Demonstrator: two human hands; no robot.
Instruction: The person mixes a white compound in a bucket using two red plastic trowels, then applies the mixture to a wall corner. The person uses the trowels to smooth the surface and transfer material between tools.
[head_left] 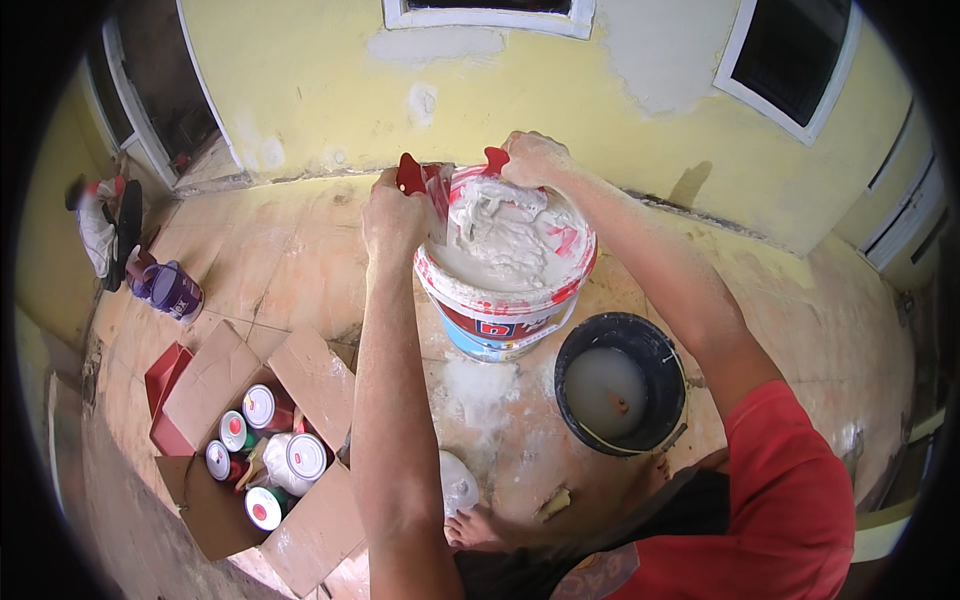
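Gripping a red scraper (409, 174) each: both hands (393, 220) | bucket (497, 302) of paste (508, 242) (white, rim smeared): just below them

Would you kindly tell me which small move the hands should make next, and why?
I would probably gather a little white paste with the red tool in the right hand: that hand is at the bucket's far rim, with paste heaped close by, while the left hand holds a red scraper at the left rim.
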